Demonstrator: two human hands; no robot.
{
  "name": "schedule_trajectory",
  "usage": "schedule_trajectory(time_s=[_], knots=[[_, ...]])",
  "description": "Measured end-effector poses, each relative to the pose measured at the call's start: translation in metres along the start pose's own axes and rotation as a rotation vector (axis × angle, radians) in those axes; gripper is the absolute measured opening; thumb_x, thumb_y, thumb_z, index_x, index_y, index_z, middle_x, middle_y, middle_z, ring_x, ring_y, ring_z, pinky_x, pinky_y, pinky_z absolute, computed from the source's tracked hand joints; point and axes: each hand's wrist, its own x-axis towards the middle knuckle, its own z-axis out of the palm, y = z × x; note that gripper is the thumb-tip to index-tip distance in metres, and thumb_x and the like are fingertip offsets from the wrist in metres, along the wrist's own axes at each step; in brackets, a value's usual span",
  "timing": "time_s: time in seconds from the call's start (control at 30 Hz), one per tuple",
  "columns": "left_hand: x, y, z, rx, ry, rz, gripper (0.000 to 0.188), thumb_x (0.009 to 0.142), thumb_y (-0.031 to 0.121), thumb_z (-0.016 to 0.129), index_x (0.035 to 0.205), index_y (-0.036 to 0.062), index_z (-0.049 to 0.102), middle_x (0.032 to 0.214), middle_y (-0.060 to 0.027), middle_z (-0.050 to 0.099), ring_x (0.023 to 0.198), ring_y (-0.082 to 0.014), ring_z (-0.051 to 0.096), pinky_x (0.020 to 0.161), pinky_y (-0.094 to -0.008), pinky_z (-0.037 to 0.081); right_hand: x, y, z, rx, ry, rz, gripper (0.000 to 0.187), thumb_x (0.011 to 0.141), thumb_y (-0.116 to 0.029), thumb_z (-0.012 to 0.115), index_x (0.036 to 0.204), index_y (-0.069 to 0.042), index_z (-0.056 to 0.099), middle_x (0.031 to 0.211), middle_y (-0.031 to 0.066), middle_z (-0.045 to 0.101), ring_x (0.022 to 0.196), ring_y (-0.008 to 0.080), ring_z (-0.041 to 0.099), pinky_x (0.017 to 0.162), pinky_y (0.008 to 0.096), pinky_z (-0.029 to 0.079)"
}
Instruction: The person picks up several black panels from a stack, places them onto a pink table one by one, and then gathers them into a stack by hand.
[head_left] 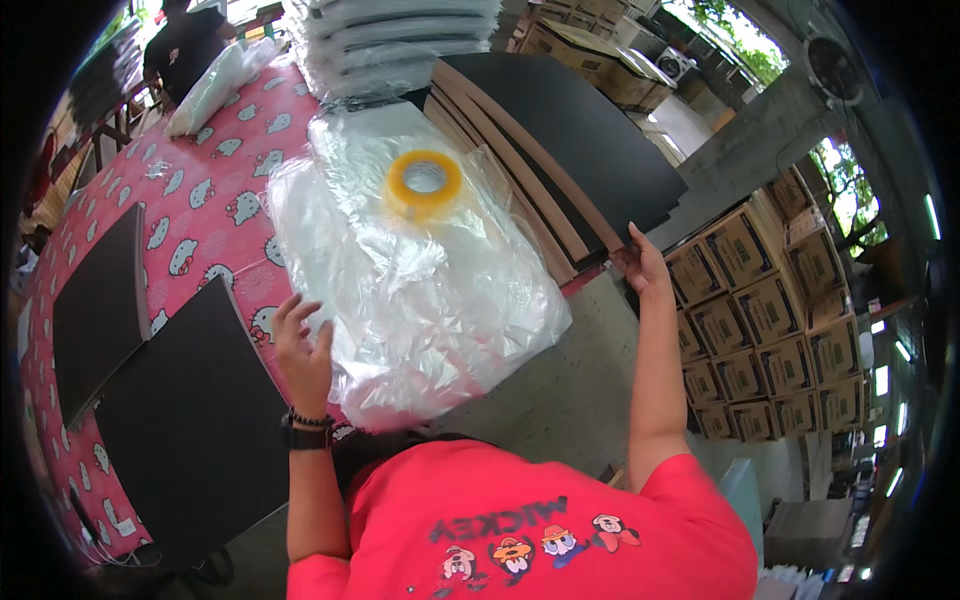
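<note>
Black panels (570,130) lie ahead, their long axis slanting toward the nearer right hand (645,266), which grips one corner; the left hand (305,362), empty, is beside clear plastic sheeting (440,310).

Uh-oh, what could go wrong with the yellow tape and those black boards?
The tape roll lies on crinkly, slippery-looking clear plastic, so it might slide off if the plastic gets tugged.

The right hand is at the near corner of the stacked black boards. Their edges don't line up, so one could slip sideways, or a corner might scrape the hand.
</note>
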Motion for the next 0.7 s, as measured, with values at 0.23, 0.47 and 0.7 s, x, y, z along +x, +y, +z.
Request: schedule_trajectory(time_s=[0.23,0.47,0.7], knots=[[0.052,0.027,0.057,-0.309,-0.332,0.047,0.021,0.076,0.008,0.061,0.096,0.0037,0.058,0.109,-0.0065,0.052,0.094,-0.0169,0.054,0.073,-0.0271,0.045,-0.063,0.03,0.022,0.135,0.013,-0.081,0.032,0.079,-0.025,0.063,0.095,0.002,0.054,0.08,0.008,0.06,0.058,0.0178,0.059,0.052,0.029,0.051],[0.14,0.012,0.107,-0.283,-0.048,0.235,0.044,0.08,0.034,0.059,0.099,-0.0052,0.056,0.094,-0.0175,0.058,0.088,-0.0226,0.057,0.077,-0.0296,0.045,-0.227,0.062,-0.038,0.187,0.084,-0.053,0.047,0.077,-0.028,0.056,0.115,-0.002,0.048,0.111,0.0069,0.054,0.1,0.0224,0.052,0.083,0.0368,0.042],[0.189,0.104,0.247,0.416,-0.86,0.107,0.073,0.072,0.063,0.047,0.107,-0.0004,0.058,0.119,-0.0182,0.051,0.109,-0.0302,0.049,0.09,-0.0361,0.04,-0.244,0.066,-0.117,0.192,0.2,0.084,0.059,0.081,-0.04,0.056,0.12,0.001,0.044,0.12,0.0128,0.048,0.106,0.0281,0.048,0.089,0.0393,0.039]])
